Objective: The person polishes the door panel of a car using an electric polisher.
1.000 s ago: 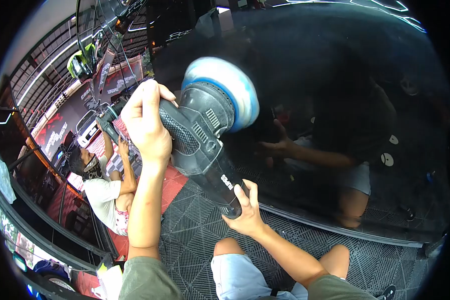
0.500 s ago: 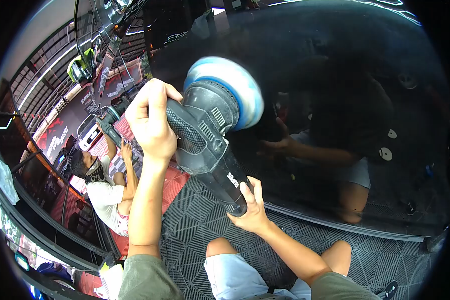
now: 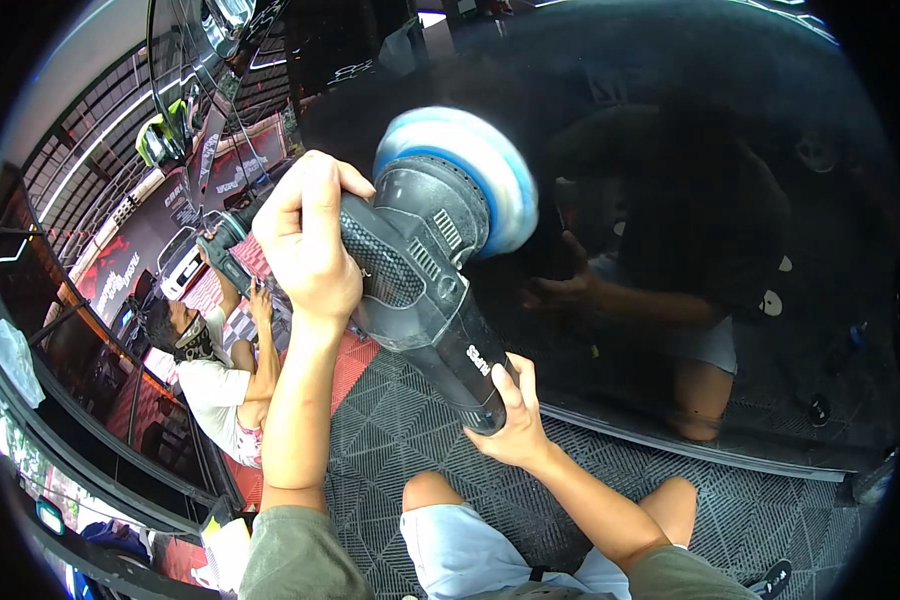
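Observation:
A black car polisher (image 3: 415, 270) spans both my hands, its round blue-and-white pad (image 3: 490, 165) blurred and laid against a glossy black car panel (image 3: 610, 200). My left hand (image 3: 315, 235) is closed around the front grip near the head. Lower down, my right hand (image 3: 515, 415) wraps the end of the handle, thumb along its side. The panel mirrors my arm and knee.
To the left a crouching person (image 3: 215, 380) holds another polisher (image 3: 225, 265). Black ribbed floor tiles (image 3: 370, 500) lie under me, with red tiles (image 3: 355, 370) beside them. The panel's lower edge (image 3: 670, 450) runs just above the floor.
The polisher and both my hands have shifted slightly to the right along the panel. My grip on it is the same.

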